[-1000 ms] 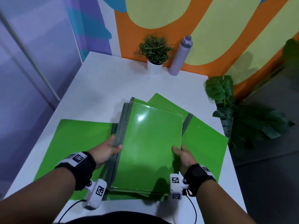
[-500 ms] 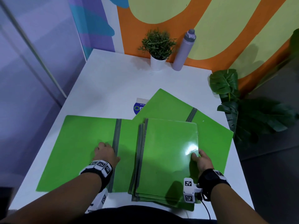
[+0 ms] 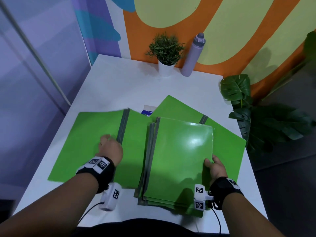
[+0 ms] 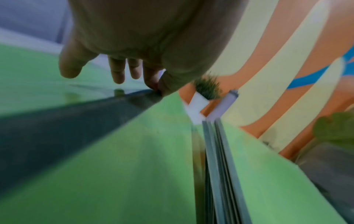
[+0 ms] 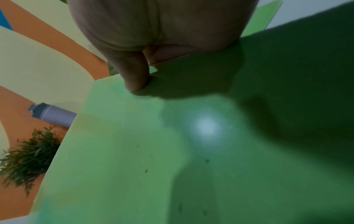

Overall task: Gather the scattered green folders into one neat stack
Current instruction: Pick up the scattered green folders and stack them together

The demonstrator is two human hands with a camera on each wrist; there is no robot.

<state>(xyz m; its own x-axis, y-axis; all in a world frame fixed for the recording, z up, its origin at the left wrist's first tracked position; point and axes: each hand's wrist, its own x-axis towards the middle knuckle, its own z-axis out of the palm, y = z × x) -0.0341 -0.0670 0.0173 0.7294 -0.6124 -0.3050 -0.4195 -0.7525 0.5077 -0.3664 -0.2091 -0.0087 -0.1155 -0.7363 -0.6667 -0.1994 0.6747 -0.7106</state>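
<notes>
Several glossy green plastic folders with grey spines form a stack (image 3: 177, 161) near the white table's (image 3: 119, 86) near edge, the right hand (image 3: 216, 168) pinching its right edge. Left of it, the left hand (image 3: 111, 147) pinches the grey spine of an open green folder (image 3: 82, 142); another open green folder (image 3: 225, 142) lies beneath the stack, and bare tabletop stretches beyond.

Bright green folders (image 3: 183, 151) with grey spines lie between and under the hands on a white table (image 3: 119, 86). Beyond the hands: lilac bottle (image 3: 194, 55), white-potted green plant (image 3: 165, 48), orange-and-yellow wall (image 3: 222, 31).
</notes>
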